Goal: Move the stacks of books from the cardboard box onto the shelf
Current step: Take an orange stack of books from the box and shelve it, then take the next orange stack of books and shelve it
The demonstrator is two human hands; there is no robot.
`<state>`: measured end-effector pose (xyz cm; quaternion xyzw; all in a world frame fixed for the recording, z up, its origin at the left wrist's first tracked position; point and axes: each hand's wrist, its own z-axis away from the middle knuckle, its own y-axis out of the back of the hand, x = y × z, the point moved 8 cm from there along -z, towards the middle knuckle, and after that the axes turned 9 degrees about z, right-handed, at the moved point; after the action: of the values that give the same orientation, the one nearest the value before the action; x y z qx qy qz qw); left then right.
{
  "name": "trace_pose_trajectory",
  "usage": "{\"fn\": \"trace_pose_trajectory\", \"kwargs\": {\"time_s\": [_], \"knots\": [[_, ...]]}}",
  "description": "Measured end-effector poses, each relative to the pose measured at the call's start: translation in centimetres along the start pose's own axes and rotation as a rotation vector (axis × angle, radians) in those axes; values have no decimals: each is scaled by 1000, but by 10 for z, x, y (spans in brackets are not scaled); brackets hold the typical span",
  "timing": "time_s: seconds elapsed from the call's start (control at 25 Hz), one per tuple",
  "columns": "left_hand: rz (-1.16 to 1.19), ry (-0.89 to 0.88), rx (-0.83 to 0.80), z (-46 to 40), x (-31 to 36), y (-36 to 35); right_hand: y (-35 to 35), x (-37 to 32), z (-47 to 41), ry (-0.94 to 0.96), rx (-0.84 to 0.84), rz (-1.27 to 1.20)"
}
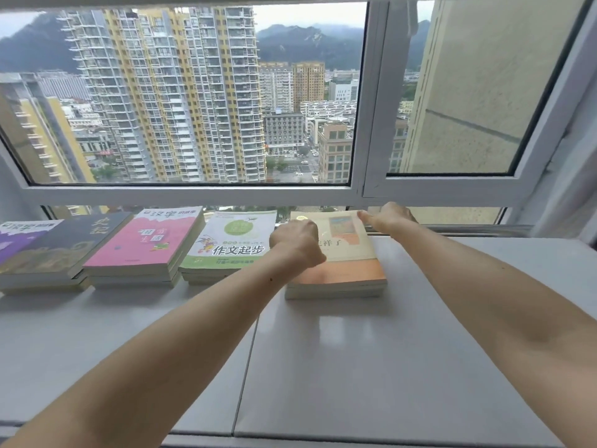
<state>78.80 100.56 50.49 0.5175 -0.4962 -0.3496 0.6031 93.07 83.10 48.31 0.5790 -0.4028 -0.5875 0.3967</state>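
Note:
A stack of books with a cream and orange cover lies on the grey shelf under the window. My left hand rests on the stack's left edge with fingers curled down its side. My right hand grips the far right corner. To the left stand three more stacks in a row: a green and white one, a pink one and a dark one. The cardboard box is out of view.
A purple book peeks out at the far left. The white window frame runs right behind the books. Bare grey shelf surface spreads to the right of the orange stack and toward me.

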Motion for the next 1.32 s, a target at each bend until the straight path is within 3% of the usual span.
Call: {"fn": "trace_pose_trajectory", "kwargs": {"time_s": [0.24, 0.56, 0.88, 1.08, 1.32], "knots": [[25, -176, -67, -11, 76, 11, 60, 82, 56, -12, 122, 244], [3, -736, -217, 76, 262, -51, 96, 262, 206, -320, 179, 428], [-64, -1271, -429, 305, 421, -138, 109, 427, 453, -755, 139, 463], [-144, -1388, -626, 471, 475, -189, 117, 510, 619, -1006, 111, 468], [-202, -1535, -750, 672, 530, -245, 122, 607, 803, -1172, 85, 435]]}}
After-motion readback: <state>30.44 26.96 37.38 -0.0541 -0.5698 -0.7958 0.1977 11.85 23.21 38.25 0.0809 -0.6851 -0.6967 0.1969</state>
